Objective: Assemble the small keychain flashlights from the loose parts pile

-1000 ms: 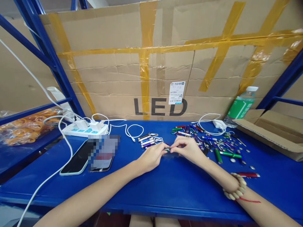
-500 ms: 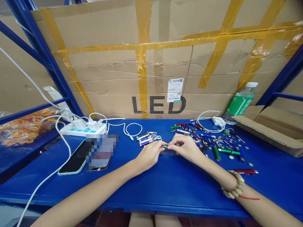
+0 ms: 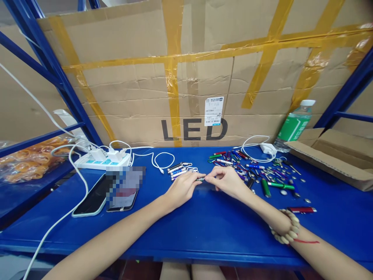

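My left hand is closed, pinching a small dark-and-silver cylindrical flashlight part between thumb and fingers. At its right end, my right hand has thumb and forefinger pressed together; whatever lies between those tips is too small to make out. Just behind the left hand lie several mini flashlights with carabiner clips, side by side. To the right of my right hand are scattered coloured flashlight bodies, among them a green tube, and loose button cells. A red flashlight rests nearer the right forearm.
Two phones lie at left, near a white power strip with trailing cables. A large cardboard box stands behind the blue table. At right are a green-labelled bottle and an open carton.
The fingertips have shifted slightly, and more of the cylindrical part shows between my hands. A button cell near the green tubes now looks brighter. The view has moved a little.
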Demonstrator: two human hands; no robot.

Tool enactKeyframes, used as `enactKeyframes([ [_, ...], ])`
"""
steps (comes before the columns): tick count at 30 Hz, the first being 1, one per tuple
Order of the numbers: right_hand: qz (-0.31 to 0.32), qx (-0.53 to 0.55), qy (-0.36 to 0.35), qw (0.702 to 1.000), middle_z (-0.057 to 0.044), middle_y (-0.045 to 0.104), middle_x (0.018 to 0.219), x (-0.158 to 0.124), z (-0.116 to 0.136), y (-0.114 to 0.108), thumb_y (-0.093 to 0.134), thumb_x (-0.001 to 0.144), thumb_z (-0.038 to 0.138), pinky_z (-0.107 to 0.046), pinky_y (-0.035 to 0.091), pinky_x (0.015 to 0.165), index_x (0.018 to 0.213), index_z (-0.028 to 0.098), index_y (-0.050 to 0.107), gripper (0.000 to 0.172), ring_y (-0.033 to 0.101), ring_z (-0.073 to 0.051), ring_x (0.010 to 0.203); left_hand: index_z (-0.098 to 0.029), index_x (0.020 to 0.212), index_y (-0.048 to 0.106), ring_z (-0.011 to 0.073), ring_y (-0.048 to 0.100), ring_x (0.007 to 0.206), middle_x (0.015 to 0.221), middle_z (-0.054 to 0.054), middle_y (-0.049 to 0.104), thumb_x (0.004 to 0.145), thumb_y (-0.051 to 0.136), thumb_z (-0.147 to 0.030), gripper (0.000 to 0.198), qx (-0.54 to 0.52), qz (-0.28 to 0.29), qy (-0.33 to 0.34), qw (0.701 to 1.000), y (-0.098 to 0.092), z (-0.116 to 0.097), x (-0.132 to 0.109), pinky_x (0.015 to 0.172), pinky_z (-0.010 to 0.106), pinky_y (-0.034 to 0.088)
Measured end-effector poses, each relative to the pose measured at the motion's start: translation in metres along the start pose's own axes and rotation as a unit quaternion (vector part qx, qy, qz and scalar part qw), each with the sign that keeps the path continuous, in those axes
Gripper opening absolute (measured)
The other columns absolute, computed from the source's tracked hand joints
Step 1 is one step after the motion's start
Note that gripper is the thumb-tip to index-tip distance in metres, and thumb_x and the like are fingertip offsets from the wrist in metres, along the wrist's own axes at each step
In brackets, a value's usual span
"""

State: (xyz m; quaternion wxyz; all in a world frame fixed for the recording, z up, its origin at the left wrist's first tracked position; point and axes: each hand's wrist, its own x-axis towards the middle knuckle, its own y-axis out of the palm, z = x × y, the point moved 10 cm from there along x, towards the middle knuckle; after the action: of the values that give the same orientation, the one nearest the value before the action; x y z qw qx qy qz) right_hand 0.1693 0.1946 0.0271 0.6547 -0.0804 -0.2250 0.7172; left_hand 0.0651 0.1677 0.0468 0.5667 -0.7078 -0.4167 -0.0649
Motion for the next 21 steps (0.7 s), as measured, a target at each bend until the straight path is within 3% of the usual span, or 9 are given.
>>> enactKeyframes([
  [5, 0.014, -0.005, 0.026, 1.0, 0.002, 0.05, 0.043, 0.001, -0.008, 0.002, 0.066, 0.063, 0.049, -0.018, 0.034, 0.038, 0.065, 0.012, 0.062, 0.037, 0.044, -0.006, 0.036, -0.016, 0.111, 0.052, 0.0176, 0.058, 0.093, 0.101, 0.008, 0.063, 0.09, 0.039, -0.017, 0.025, 0.007, -0.009, 0.027, 1.0, -0.004, -0.005, 0.001, 0.083, 0.03, 0.046],
  [9, 0.02, -0.038, 0.011, 0.999, 0.001, 0.05, 0.042, 0.003, -0.009, 0.0, 0.062, 0.067, 0.05, -0.018, 0.034, 0.038, 0.067, 0.012, 0.063, 0.038, 0.045, -0.007, 0.037, -0.016, 0.107, 0.053, 0.0173, 0.057, 0.092, 0.101, 0.008, 0.063, 0.09, 0.038, -0.016, 0.023, 0.002, -0.006, 0.007, 1.0, -0.001, -0.003, 0.003, 0.082, 0.029, 0.045],
  [12, -0.014, -0.098, -0.085, 0.991, -0.002, 0.057, 0.057, 0.003, 0.011, -0.009, 0.061, 0.07, 0.05, -0.019, 0.038, 0.042, 0.065, 0.013, 0.063, 0.037, 0.049, -0.007, 0.044, -0.015, 0.105, 0.051, 0.0171, 0.058, 0.086, 0.095, 0.007, 0.062, 0.089, 0.036, -0.016, 0.022, 0.003, 0.002, -0.031, 1.0, 0.004, 0.001, 0.004, 0.077, 0.028, 0.045],
  [16, -0.04, -0.164, -0.248, 0.954, -0.004, 0.061, 0.076, -0.009, 0.046, -0.015, 0.061, 0.075, 0.042, -0.019, 0.042, 0.051, 0.075, 0.015, 0.066, 0.027, 0.051, -0.006, 0.052, -0.016, 0.095, 0.05, 0.0153, 0.055, 0.074, 0.08, 0.004, 0.059, 0.09, 0.031, -0.017, 0.019, -0.002, 0.018, -0.064, 0.998, 0.008, 0.004, 0.005, 0.068, 0.025, 0.042],
  [21, -0.021, -0.203, -0.346, 0.916, -0.003, 0.061, 0.08, -0.02, 0.061, -0.011, 0.057, 0.08, 0.034, -0.02, 0.045, 0.062, 0.086, 0.02, 0.069, 0.019, 0.056, -0.008, 0.066, -0.017, 0.083, 0.046, 0.0136, 0.049, 0.067, 0.075, 0.002, 0.055, 0.089, 0.031, -0.017, 0.017, -0.026, 0.046, -0.081, 0.995, 0.011, 0.006, 0.004, 0.063, 0.024, 0.037],
])
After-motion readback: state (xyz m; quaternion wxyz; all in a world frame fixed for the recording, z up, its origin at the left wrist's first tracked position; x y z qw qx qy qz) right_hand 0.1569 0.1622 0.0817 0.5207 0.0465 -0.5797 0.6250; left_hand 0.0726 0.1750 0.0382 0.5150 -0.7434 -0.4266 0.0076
